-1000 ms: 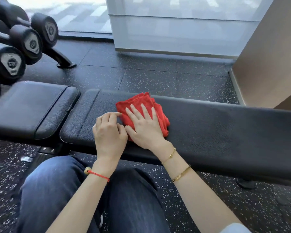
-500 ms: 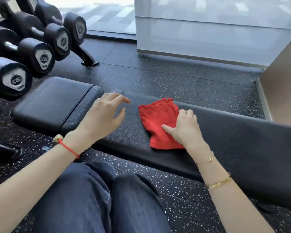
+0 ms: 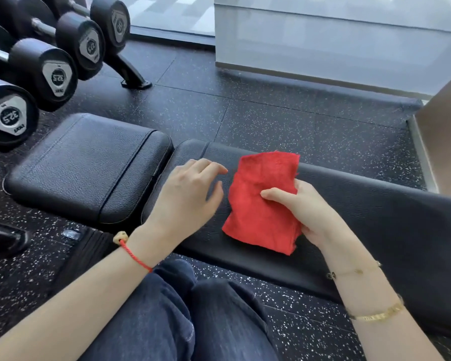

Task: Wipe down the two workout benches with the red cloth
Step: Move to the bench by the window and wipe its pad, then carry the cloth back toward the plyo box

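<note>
A folded red cloth (image 3: 261,204) is held just above the long black back pad (image 3: 375,220) of a workout bench. My right hand (image 3: 305,207) grips the cloth's right edge, thumb on top and fingers underneath. My left hand (image 3: 185,194) hovers over the pad's left end beside the cloth, fingers loosely spread, holding nothing. The bench's square seat pad (image 3: 89,165) lies to the left, separated by a narrow gap. Only one bench shows.
A rack of black dumbbells (image 3: 50,71) fills the upper left, its foot (image 3: 133,76) on the speckled rubber floor (image 3: 297,121). A white wall base (image 3: 323,53) runs along the back, a tan wall (image 3: 445,142) at right. My knees in jeans (image 3: 182,316) are below.
My right hand went from pressing flat on the cloth to gripping its edge and lifting it. My left hand came off the cloth and moved left. The view shifted left.
</note>
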A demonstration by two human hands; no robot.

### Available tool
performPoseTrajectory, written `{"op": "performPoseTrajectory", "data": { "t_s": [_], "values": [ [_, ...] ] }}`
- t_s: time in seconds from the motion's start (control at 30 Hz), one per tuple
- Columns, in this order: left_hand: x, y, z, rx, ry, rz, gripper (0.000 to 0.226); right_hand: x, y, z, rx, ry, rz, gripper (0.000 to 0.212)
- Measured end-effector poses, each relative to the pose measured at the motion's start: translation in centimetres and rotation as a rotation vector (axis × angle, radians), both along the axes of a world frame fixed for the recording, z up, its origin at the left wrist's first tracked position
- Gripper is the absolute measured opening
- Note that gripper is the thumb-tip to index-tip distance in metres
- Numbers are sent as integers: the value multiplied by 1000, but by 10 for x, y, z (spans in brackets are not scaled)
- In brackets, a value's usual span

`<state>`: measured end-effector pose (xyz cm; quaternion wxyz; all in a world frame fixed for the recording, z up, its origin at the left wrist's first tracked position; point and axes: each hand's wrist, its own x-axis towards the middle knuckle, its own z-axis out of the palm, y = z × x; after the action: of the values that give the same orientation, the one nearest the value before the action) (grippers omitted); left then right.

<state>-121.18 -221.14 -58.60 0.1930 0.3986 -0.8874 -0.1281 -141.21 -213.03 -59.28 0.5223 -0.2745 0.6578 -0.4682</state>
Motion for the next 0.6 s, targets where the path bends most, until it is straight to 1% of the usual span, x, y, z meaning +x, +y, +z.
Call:
{"op": "performPoseTrajectory", "data": {
  "t_s": [0.07, 0.13, 0.27, 0.33, 0.4, 0.6],
  "values": [
    [5, -12, 3, 59, 17, 49, 22, 8, -10, 6, -1, -122, -69, 19],
    [12, -22, 15, 102, 28, 97, 19, 16, -20, 20, 28, -171, -140, 24],
    [35, -25, 64, 117, 22, 119, 16, 32, -30, 70, 93, -296, -202, 25],
    [49, -19, 98, 104, 29, 141, 15, 42, -27, 104, 119, -383, -212, 29],
    [64, -6, 139, 92, 41, 182, 16, 52, -21, 143, 125, -429, -200, 32],
    [101, 66, 277, 109, 64, 314, 16, 75, 17, 283, 120, -439, -58, 31]
  ]
}}
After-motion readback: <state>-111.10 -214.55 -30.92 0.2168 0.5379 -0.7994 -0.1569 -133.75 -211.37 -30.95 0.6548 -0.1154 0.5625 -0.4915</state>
